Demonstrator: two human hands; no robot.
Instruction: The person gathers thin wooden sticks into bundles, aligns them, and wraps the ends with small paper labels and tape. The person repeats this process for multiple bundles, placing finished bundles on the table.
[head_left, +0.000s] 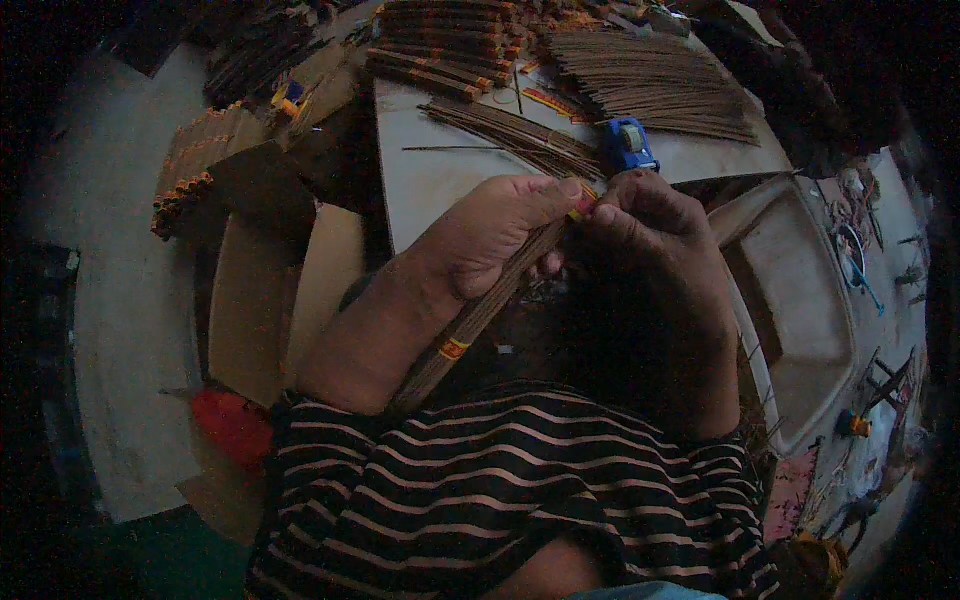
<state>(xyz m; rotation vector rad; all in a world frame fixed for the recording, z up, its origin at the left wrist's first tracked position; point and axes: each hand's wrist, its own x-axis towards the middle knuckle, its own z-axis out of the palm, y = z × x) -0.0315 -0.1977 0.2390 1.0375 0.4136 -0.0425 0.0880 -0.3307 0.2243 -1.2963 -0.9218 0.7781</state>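
Note:
A slim bundle of brown incense sticks (pixel 503 284) slants up across my lap, its lower end close to my striped shirt. My left hand (pixel 492 222) is closed round the upper part of it, thumb near the tip. One red and yellow paper band (pixel 453 349) circles the lower part. A second red and yellow band (pixel 584 205) sits at the top end, where the fingers of my right hand (pixel 662 218) pinch its edge. Just beyond my fingers, a blue tape dispenser (pixel 630 146) stands on the white tabletop (pixel 425 170) beside loose sticks (pixel 515 132).
Banded bundles (pixel 440 45) are stacked at the table's far left, and a wide pile of sticks (pixel 650 80) lies far right. More bundles (pixel 200 160) rest left, above an open cardboard box (pixel 245 295). A pale tray (pixel 800 290) stands right. Something red (pixel 232 425) lies lower left.

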